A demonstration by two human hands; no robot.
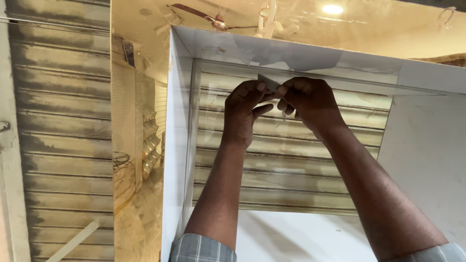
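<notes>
Under the white panel, both hands' grip pinches a grey strip.

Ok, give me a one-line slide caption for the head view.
Left hand and right hand pinch a small grey film corner inside a white box frame.

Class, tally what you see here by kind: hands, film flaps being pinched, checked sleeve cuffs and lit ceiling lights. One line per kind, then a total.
Hands: 2, left hand and right hand
Film flap pinched between the fingers: 1
Checked sleeve cuffs: 2, left cuff and right cuff
Lit ceiling light: 1
Total: 6
</notes>
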